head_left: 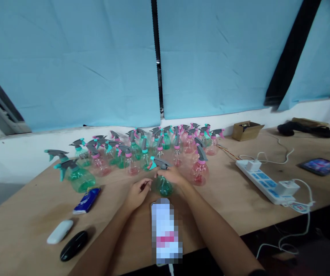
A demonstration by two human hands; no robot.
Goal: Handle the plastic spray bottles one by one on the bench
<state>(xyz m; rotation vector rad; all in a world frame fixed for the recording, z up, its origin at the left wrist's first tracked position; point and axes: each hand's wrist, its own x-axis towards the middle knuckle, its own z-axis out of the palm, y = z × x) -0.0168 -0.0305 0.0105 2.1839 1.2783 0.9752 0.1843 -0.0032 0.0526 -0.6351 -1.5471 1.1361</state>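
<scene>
A clear spray bottle with a green base [165,188] and a grey-and-teal trigger head stands on the wooden table in front of me. My right hand [170,174] is wrapped round its neck, just below the trigger. To the left of the bottle is my left hand [139,192], its fingers loosely curled and apart, with nothing visible in them. Behind both hands stand several more spray bottles in green and pink, among them a pink bottle [200,173] to the right and a green bottle [81,179] to the left. A phone [165,226], its screen blurred, lies between my forearms.
On the left lie a blue packet [87,200], a white case [60,232] and a black case [74,246]. A power strip [261,182] with plugs and white cables is at the right, near a tablet [320,166]. A cardboard box [247,131] sits by the wall.
</scene>
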